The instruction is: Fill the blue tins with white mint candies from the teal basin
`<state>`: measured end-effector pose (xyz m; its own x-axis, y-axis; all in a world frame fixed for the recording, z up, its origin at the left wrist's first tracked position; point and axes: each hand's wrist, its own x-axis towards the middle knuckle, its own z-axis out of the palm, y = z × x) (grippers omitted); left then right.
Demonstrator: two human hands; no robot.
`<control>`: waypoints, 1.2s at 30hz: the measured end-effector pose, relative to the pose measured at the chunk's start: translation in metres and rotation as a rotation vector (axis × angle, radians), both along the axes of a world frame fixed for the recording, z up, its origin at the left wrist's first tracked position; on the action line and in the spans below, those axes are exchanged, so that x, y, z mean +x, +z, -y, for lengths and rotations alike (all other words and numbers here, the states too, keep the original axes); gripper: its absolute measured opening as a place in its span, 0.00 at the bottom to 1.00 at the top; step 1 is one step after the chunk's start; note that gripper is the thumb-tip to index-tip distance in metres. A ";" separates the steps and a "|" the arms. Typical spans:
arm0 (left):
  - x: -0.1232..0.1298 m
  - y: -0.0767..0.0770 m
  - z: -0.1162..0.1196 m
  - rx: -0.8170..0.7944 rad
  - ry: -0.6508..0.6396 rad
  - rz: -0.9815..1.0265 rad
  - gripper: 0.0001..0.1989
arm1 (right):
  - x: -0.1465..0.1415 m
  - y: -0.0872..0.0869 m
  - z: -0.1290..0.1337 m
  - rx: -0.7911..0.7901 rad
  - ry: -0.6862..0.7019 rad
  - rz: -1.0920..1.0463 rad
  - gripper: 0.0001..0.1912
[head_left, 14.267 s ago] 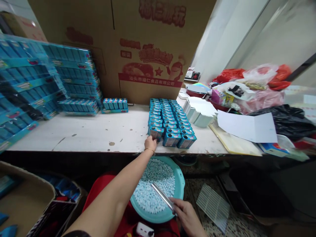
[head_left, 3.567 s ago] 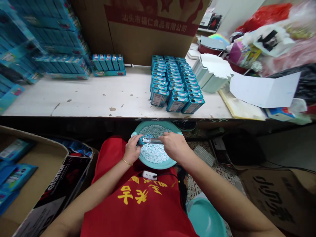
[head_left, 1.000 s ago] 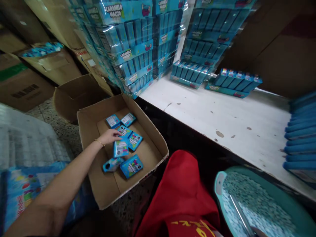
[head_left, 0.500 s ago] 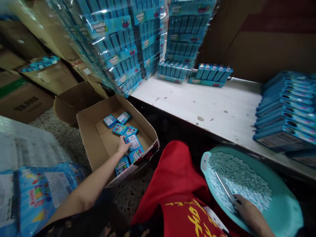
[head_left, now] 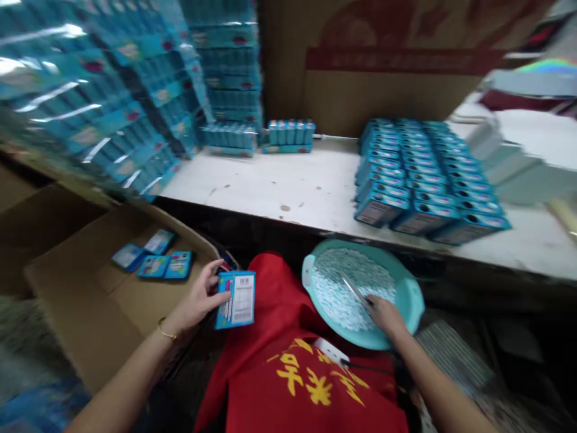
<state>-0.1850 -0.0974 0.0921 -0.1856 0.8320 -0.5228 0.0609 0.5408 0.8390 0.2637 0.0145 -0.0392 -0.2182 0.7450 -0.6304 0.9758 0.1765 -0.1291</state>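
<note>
My left hand (head_left: 204, 300) grips a small blue candy box (head_left: 243, 300), its printed label and barcode facing up, beside the carton and over the edge of the red apron. My right hand (head_left: 383, 313) is closed around the handle of a long silver metal utensil (head_left: 354, 290). The utensil's far end rests among small pale candies (head_left: 333, 300), so its tip is hard to make out. These candies lie in a turquoise basin (head_left: 412, 294) with a handle at its left rim. Several more blue boxes (head_left: 175, 264) lie loose in the open cardboard carton (head_left: 85, 307).
Rows of blue boxes (head_left: 428, 180) stand on the white worktop (head_left: 252, 186) at right. Plastic-wrapped stacks of display packs (head_left: 135, 102) rise at left. One display pack (head_left: 288, 137) sits at the back. Folded white card (head_left: 532, 150) lies far right.
My left hand has lifted a blue box out of the carton and brought it right, beside the apron. The view has turned right. My right hand still holds the metal utensil in the basin.
</note>
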 end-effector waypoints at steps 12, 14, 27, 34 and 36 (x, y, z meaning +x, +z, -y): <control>0.049 -0.049 -0.005 0.057 -0.974 -0.372 0.23 | 0.019 0.011 -0.022 0.069 -0.024 0.211 0.17; 0.048 -0.043 -0.012 0.130 -1.114 -0.444 0.26 | 0.013 0.009 -0.022 0.099 -0.011 0.231 0.18; 0.085 -0.032 -0.076 0.071 -1.510 -0.397 0.26 | -0.016 -0.018 0.000 -0.152 0.064 -0.141 0.14; 0.090 -0.039 -0.091 0.173 -0.642 -0.098 0.21 | 0.001 -0.005 -0.010 -0.195 -0.151 -0.384 0.16; 0.112 -0.046 -0.094 0.230 -0.548 -0.099 0.22 | 0.008 0.014 -0.015 -0.170 -0.197 -0.423 0.17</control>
